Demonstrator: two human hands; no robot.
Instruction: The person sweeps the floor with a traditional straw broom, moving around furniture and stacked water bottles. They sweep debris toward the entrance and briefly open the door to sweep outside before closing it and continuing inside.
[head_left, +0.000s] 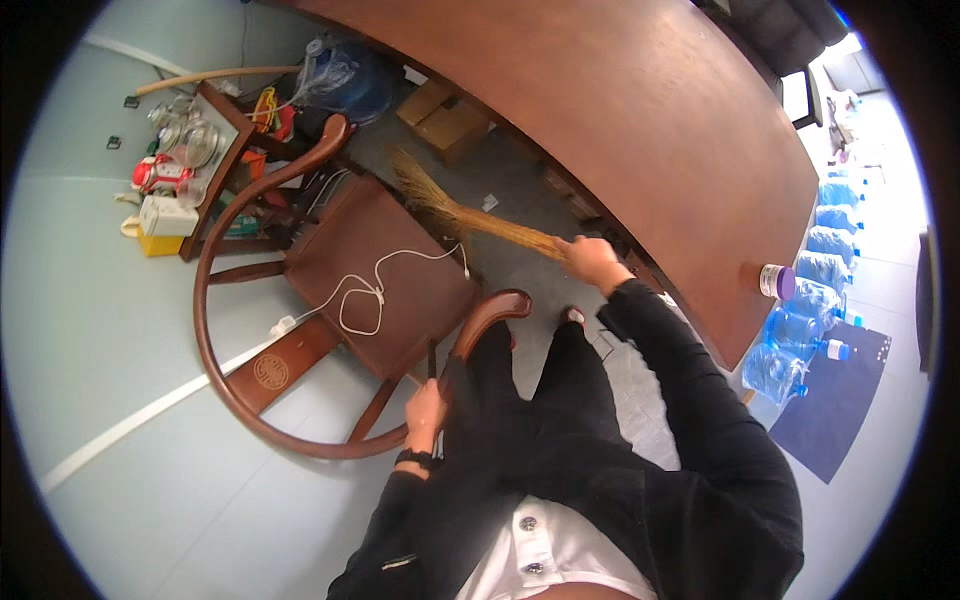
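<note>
My right hand (591, 261) is closed round the handle end of a straw hand broom (495, 223), whose bristles fan out over the grey floor between the desk and the chair. On the chair's armrest side, my left hand (424, 409) grips a dark, thin handle (432, 360); what it belongs to is hidden. A round-backed wooden armchair (204, 300) stands beside my legs. A white charging cable (379, 294) lies looped on its brown seat, with a white plug (283, 326) near the backrest.
A large wooden desk (637, 112) curves along the right, bearing a purple-lidded jar (777, 282). Under it sits a cardboard box (442, 120), near a big blue water bottle (352, 82). A side table (217, 150) with glass jars stands left. Several water bottles (776, 373) line the far right.
</note>
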